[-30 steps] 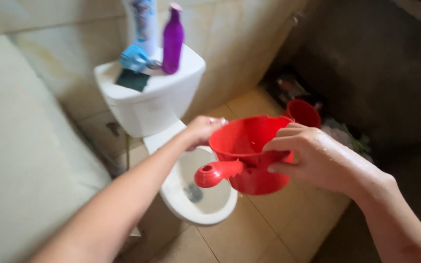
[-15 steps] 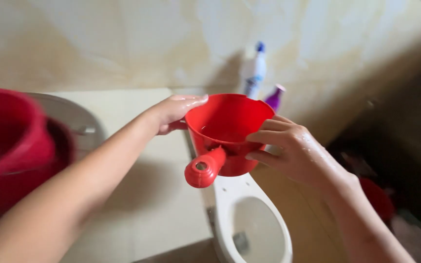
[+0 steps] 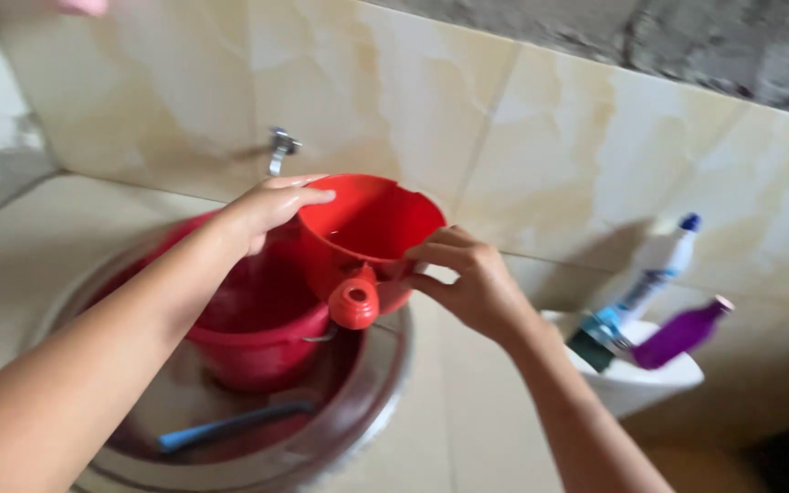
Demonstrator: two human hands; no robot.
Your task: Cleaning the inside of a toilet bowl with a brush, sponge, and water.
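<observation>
A: Red dipper (image 3: 369,239) at centre frame, held up in both hands, bowl tilted toward the camera, stubby hollow handle (image 3: 354,301) pointing down and forward.

B: Grip?

A: Left hand (image 3: 267,208) from lower left, fingers curled over the far-left rim, thumb hidden. Right hand (image 3: 469,285) from lower right, fingers bent and pressed against the bowl's right side, just beside the handle root. Both closed on the dipper, neither spread.

B: Below it?

A: Red bucket (image 3: 257,333), left of centre, standing inside a wide round basin (image 3: 358,402) with a brownish rim. Dipper's bowl just above the bucket's right edge; touching or not, cannot tell. Blue-handled tool (image 3: 230,427) lying low in the basin, in front of the bucket, blurred.

B: Behind?

A: Cream tiled wall across the upper frame, metal tap (image 3: 279,149) sticking out at upper left of centre, straight above the bucket. Rough grey wall strip at upper right.

B: Right side?

A: White toilet tank (image 3: 636,388) at lower right, well apart from the hands. On its lid: white bottle with blue cap (image 3: 657,267) leaning, purple bottle (image 3: 682,333) tilted beside it, dark sponge-like block (image 3: 588,351) at the left corner.
</observation>
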